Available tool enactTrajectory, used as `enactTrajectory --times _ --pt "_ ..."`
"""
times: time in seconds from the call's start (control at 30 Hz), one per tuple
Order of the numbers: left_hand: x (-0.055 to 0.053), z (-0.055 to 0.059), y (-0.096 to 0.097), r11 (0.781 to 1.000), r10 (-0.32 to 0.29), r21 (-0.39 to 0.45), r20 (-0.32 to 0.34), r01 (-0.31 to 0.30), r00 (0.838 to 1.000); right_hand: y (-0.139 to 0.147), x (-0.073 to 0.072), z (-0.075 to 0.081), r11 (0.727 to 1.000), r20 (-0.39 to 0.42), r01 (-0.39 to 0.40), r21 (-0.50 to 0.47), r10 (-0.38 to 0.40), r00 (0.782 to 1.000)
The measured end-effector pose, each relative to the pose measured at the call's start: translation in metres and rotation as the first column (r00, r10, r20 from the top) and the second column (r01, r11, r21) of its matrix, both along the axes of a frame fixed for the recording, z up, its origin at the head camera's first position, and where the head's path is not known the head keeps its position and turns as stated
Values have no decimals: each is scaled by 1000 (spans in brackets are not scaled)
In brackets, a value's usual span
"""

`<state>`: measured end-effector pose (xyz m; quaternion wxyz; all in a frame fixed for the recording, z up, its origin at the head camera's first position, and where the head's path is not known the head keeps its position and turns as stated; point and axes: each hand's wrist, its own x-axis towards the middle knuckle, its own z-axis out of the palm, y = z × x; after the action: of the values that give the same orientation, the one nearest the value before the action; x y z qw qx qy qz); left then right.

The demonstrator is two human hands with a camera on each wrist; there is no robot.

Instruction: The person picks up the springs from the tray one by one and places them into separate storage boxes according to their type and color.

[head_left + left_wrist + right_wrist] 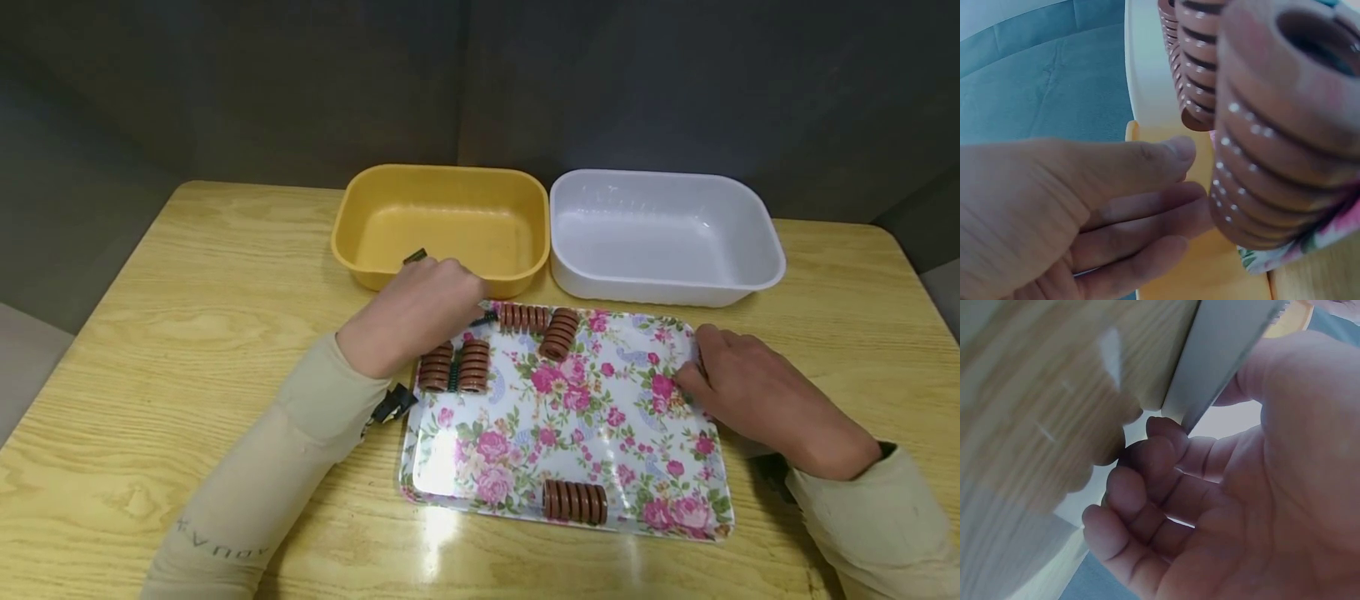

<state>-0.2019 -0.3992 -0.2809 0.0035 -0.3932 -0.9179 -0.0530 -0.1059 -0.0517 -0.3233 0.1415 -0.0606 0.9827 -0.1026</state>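
Note:
My left hand [431, 304] is over the far left corner of a floral tray [525, 417]. In the left wrist view its thumb and fingers are loosely bent, with nothing between them, beside a brown coil spring [1272, 131]. Just beyond the knuckles, a small dark green piece [415, 256] appears against the yellow bin. A thin green spring [483, 318] shows by the fingers; another green spring [453, 377] lies between two brown springs [473, 367]. My right hand [757, 392] grips the tray's right edge, thumb above and curled fingers [1125, 484] at the underside.
Behind the tray stand a yellow bin [442, 172] and, to its right, a white bin [667, 287]. More brown springs lie at the tray's far side [558, 333] and near edge [574, 502]. Everything stands on a wooden table [187, 333] against a dark partition [300, 92].

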Motion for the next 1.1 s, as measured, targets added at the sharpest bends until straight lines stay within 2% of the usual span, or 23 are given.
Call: enactTrajectory --times 0.47,0.73,0.93,1.1 --pt "1 -6 1 998 -24 -51 -37 23 999 0 0 0 1000 -2 0 4 0 1000" --pt "-2 -10 5 999 -29 -30 40 31 999 1 -1 1 1000 7 -3 7 3 1000" --pt "-3 -14 7 999 -47 -15 48 48 998 2 -2 0 1000 11 -3 7 3 1000" --pt "-5 -15 6 999 -47 4 94 47 995 1 -1 -1 1000 1 -4 7 4 1000"
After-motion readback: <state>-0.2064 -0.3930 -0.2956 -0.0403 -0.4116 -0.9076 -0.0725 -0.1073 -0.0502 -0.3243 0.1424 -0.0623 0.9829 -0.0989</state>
